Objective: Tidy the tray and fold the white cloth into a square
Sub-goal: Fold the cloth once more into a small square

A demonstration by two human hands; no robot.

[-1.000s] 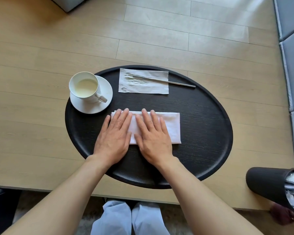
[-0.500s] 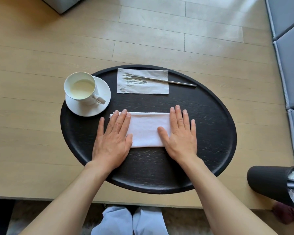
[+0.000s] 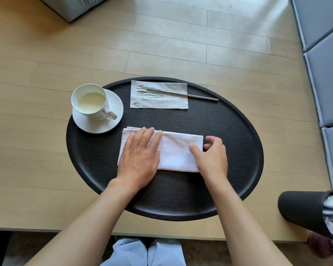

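Note:
A white cloth [image 3: 178, 151], folded into a long rectangle, lies in the middle of the black oval tray [image 3: 238, 143]. My left hand [image 3: 139, 157] presses flat on the cloth's left half, fingers spread. My right hand [image 3: 211, 156] sits at the cloth's right end, thumb on top and fingers curled around the short edge, pinching it. The edge still lies flat on the tray.
A white cup of pale liquid [image 3: 90, 101] on a saucer [image 3: 112, 120] overhangs the tray's left rim. A paper napkin [image 3: 160, 101] with a metal utensil [image 3: 192, 95] lies at the tray's back. A black cylinder [image 3: 304, 212] stands at the right. Grey cushions [image 3: 327, 73] line the right side.
My right hand slid from the cloth's middle to its right end and curled its fingers around the edge. My left hand stayed flat on the left half.

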